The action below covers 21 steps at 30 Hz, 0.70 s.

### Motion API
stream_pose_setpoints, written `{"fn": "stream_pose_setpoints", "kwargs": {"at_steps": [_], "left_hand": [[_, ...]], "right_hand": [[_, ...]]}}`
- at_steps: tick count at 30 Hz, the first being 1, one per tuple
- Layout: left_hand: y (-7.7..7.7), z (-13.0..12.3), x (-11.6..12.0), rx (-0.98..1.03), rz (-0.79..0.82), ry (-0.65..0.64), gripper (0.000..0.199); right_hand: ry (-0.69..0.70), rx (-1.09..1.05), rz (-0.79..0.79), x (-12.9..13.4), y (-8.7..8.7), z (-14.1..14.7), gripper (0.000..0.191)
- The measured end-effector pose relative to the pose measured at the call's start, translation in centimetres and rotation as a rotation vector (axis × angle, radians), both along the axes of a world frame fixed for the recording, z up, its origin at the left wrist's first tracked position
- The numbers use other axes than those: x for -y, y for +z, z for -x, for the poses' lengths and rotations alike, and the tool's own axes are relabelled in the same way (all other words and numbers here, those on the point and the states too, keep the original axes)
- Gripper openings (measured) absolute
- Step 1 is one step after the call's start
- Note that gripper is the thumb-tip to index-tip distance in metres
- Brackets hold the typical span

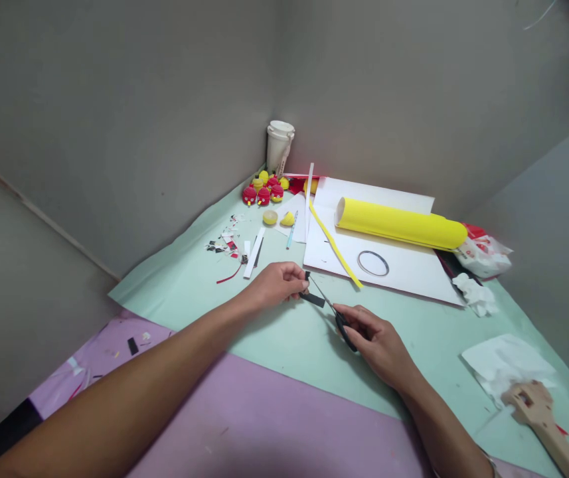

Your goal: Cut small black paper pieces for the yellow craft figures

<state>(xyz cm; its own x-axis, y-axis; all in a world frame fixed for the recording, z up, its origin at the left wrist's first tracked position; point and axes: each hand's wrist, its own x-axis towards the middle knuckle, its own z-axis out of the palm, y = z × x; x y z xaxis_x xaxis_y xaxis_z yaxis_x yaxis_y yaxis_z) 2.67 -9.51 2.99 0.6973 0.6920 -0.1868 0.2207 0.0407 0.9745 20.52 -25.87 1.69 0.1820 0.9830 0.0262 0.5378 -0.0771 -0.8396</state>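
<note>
My left hand (280, 282) is closed, its thumb and fingers pinching a small black piece (307, 275). Just below those fingertips is a black strip (313, 301); whether it is also gripped is hard to see. My right hand (378, 342) is wrapped round the black handles of a pair of scissors (345, 330). The thin blades point up and left, with their tips beside the small black piece. Whether they touch it I cannot tell. White strips (254, 253) lie left of my left hand, and a narrow yellow strip (334, 245) lies beyond both hands.
Paper scraps (224, 244) litter the left side. Behind are red and yellow balls (263, 194), a white cup (279, 146) and a pen (291, 230). A yellow roll (398, 223) and tape ring (373, 263) rest on white board (408, 282). At right lies a tan glue gun (533, 406).
</note>
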Motion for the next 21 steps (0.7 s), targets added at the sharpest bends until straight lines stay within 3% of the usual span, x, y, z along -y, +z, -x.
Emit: {"fn": "stream_pose_setpoints", "kwargs": {"at_steps": [21], "left_hand": [[-0.05,0.02,0.02,0.017,0.009,-0.001,0.015]], "right_hand": [[-0.009,0.012,-0.006,0.00,0.03,0.08,0.037]]}}
